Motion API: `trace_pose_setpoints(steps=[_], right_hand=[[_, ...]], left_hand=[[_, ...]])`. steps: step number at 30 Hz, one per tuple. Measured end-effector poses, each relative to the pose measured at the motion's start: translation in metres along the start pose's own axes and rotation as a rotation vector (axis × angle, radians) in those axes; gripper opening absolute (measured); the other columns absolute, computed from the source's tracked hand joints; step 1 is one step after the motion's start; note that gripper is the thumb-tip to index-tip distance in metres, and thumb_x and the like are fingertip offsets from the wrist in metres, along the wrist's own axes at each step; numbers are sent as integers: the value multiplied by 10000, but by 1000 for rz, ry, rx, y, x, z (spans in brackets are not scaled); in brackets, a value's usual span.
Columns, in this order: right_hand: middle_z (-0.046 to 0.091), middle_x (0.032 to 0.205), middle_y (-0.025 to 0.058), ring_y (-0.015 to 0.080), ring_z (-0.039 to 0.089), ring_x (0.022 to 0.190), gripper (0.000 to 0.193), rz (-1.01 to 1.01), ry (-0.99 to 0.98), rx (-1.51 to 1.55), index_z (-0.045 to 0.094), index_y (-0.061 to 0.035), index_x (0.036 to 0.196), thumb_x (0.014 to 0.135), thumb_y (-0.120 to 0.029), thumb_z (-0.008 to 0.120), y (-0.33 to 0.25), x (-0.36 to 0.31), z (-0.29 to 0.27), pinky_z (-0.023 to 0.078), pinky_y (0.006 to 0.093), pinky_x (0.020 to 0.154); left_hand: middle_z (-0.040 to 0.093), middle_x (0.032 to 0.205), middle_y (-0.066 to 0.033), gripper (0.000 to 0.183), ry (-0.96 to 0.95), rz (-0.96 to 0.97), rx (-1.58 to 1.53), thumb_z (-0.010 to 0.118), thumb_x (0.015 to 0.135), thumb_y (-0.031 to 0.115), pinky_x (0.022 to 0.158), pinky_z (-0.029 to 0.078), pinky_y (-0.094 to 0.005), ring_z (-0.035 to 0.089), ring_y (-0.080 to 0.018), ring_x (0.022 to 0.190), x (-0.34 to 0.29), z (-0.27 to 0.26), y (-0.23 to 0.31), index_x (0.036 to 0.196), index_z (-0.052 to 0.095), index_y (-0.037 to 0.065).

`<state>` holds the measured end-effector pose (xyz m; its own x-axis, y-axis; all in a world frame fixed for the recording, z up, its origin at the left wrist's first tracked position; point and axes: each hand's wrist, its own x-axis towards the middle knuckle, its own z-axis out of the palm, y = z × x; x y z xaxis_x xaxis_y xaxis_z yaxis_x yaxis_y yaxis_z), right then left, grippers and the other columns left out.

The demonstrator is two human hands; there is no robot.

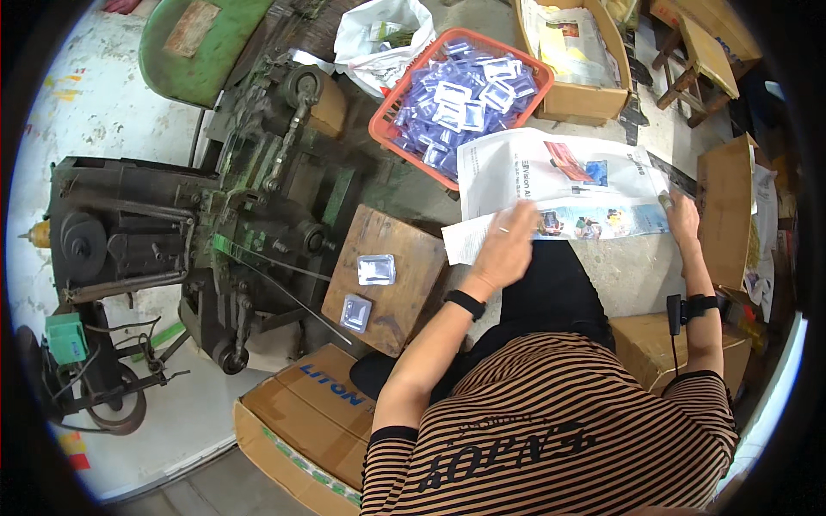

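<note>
A printed newspaper sheet (508,176) is spread in front of me above my lap, its lower part folded over in a coloured strip. My right hand (684,219) grips its right edge with the fingers closed. My left hand (506,245), with a ring on one finger, lies over the paper's lower left part; motion blurs its fingers, so their grip is unclear. Left of me, a wooden stool (383,297) bears a clear plastic blister tray (376,270) and a second such tray (355,313). An orange-red basket (385,116) beyond the paper is heaped with similar trays (460,103).
A dark, greasy machine (249,198) with rods and a wheel stands at the left. Cardboard boxes stand at the lower left (318,413), far side (585,99) and right (727,215). A white plastic bag (357,39) and a small wooden stool (705,60) are farther off.
</note>
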<state>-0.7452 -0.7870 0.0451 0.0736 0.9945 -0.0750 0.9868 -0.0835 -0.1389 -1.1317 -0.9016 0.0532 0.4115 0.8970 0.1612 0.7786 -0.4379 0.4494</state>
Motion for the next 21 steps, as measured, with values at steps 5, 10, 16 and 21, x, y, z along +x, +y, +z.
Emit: trace_pose_setpoints(steps=[5,10,16,21], right_hand=[[620,835,228,359,612,827,221,-156,-109,-54,645,-25,935,739,-74,555,23,5,23,466,423,720],[611,736,177,234,611,719,204,-227,-390,265,634,18,919,725,-30,589,-30,-17,-71,459,339,684],[616,816,115,152,558,756,215,-323,-60,581,593,44,961,752,-4,575,-109,-40,-188,445,298,736],[617,994,113,160,553,873,347,-519,265,617,548,17,1114,767,19,538,-163,-40,-244,437,297,799]], left_hand=[[351,1348,-197,509,-71,26,311,490,802,96,989,321,-485,332,-328,1271,2,45,21,1283,372,-23],[380,1326,-185,518,47,-130,309,506,789,75,970,320,-499,373,-332,1235,13,47,-4,1281,368,-2],[341,1339,-204,648,164,-112,-84,598,714,88,996,283,-502,338,-361,1240,43,12,27,1294,328,-10],[231,1409,-216,799,256,-69,-258,664,688,159,1001,273,-504,288,-377,1268,60,-45,77,1336,238,-36]])
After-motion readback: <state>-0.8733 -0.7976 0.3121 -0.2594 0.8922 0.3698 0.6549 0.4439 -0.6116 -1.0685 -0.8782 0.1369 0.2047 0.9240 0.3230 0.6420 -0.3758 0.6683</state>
